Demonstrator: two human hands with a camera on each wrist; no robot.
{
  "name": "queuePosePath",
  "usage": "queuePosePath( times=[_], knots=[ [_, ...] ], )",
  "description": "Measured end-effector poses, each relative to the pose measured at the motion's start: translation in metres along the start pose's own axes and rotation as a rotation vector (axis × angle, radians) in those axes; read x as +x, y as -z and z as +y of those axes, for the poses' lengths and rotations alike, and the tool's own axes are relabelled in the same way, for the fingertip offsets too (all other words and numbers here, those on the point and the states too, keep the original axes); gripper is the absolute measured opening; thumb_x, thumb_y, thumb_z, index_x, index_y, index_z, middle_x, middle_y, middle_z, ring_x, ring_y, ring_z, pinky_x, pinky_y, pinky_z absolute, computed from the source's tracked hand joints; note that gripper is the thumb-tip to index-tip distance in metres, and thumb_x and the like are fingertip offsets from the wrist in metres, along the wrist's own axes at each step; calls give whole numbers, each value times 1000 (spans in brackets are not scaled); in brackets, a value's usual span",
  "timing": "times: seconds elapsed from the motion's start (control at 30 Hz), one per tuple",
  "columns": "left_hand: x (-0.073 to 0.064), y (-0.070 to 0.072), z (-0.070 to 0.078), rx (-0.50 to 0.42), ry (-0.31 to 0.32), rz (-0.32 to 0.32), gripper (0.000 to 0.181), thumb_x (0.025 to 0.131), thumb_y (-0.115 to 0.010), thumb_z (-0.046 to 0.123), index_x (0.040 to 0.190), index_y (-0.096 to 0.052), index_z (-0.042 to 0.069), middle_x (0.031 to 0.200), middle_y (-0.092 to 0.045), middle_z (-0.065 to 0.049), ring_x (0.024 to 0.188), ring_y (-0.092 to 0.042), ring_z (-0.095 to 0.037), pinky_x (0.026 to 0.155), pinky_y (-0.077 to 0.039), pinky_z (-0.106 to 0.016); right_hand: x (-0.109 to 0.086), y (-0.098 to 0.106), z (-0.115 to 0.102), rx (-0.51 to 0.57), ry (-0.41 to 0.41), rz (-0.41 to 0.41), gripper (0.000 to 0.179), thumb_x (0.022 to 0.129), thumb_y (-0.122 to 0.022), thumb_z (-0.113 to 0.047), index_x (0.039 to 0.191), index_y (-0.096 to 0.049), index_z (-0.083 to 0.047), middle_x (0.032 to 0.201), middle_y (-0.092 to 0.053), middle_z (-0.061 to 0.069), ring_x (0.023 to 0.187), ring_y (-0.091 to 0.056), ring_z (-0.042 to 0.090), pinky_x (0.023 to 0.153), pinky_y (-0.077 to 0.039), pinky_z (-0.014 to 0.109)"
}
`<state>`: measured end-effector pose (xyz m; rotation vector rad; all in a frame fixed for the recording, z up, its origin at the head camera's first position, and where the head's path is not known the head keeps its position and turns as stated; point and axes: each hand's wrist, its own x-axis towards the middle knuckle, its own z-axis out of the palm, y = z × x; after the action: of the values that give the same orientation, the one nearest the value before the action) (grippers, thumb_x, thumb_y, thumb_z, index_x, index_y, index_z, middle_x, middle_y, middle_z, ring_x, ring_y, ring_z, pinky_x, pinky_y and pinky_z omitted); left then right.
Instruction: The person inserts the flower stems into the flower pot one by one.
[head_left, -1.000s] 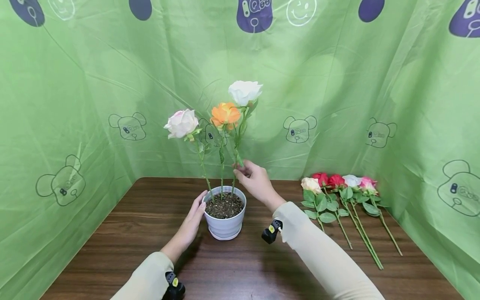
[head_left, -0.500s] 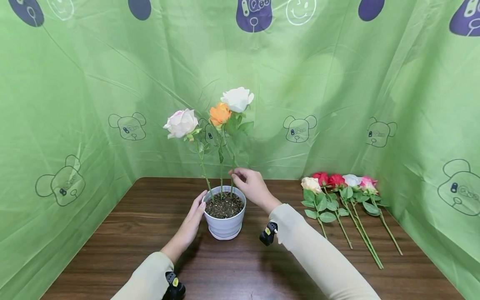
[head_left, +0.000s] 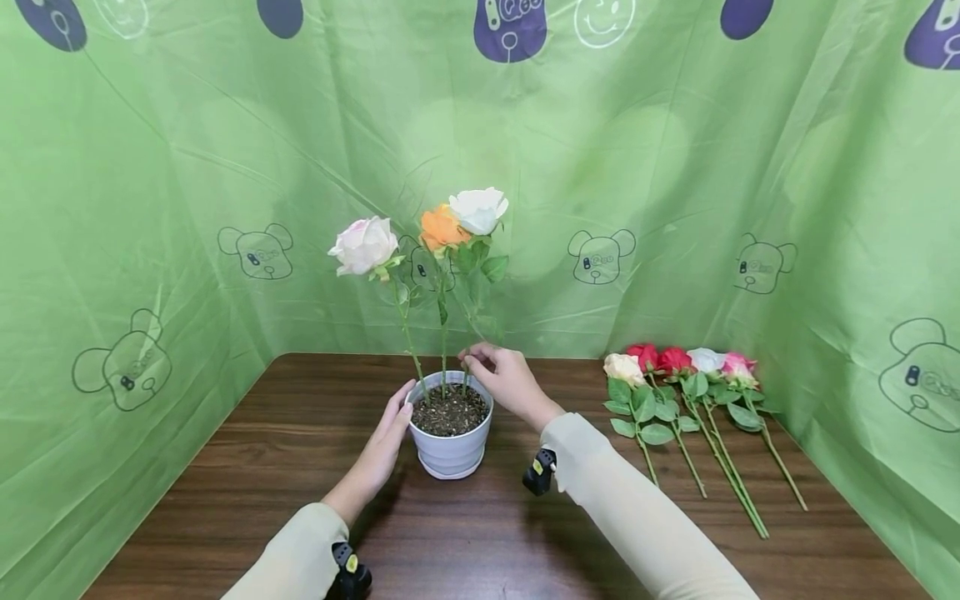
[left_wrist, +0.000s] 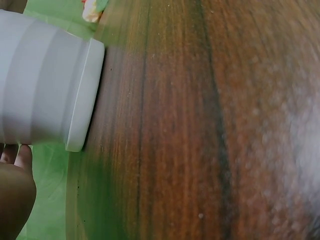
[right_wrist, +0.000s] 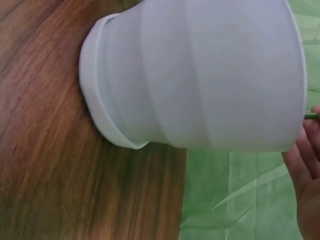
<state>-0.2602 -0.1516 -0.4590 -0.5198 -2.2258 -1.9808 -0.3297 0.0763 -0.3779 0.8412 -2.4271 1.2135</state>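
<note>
Centrally, one white pot [head_left: 450,454] stood on a saucer [right_wrist: 90,75] on the table [head_left: 300,433], filled with dark soil [head_left: 450,414] and holding three flowers: one pale pink rose [head_left: 364,246], one orange flower [head_left: 444,227] and one white rose [head_left: 478,210]. The left hand [head_left: 385,435] rested along the pot's side, fingers fairly straight; the right hand [head_left: 510,381] pinched the white rose's stem low down. Well to the right lay five loose flowers [head_left: 696,385]: two red, one cream, one white, one pink.
</note>
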Motion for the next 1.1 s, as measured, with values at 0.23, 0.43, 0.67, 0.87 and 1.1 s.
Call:
queuePosePath(
  times=[0.23,0.43,0.67,0.87,1.1],
  knots=[
    [-1,1,0,1,-4,2,50,112,-29,30,158,-24,11,161,-25,-17,146,-23,-33,112,-24,-56,0,0,2,-22,0,1,15,101,-64,-21,106,-74,-12,103,-74,-6,85,-67,5,78,-54,26],
    [0,0,0,-4,-1,-2,50,112,-29,30,158,-24,11,161,-25,-17,146,-23,-34,112,-25,-56,0,1,1,-32,15,7,15,100,-65,-21,105,-74,-9,100,-75,-2,83,-68,8,76,-55,27],
    [1,0,0,-11,4,-1,52,112,-29,30,158,-22,8,161,-25,-17,146,-23,-34,112,-25,-56,-1,2,0,-61,19,15,12,98,-68,-24,96,-72,-13,79,-70,-8,71,-64,5,66,-53,27],
    [0,0,1,-15,6,4,50,112,-29,29,158,-24,11,161,-26,-18,145,-25,-34,111,-25,-56,1,1,2,-64,34,12,12,94,-73,-26,89,-71,-15,75,-68,-10,68,-62,5,64,-52,25],
    [0,0,0,-17,6,-1,52,112,-29,30,158,-22,8,161,-25,-17,145,-24,-33,111,-26,-55,4,-2,2,-87,15,7,17,91,-77,-25,80,-66,-17,72,-64,-8,66,-58,9,62,-50,27]
  ],
)
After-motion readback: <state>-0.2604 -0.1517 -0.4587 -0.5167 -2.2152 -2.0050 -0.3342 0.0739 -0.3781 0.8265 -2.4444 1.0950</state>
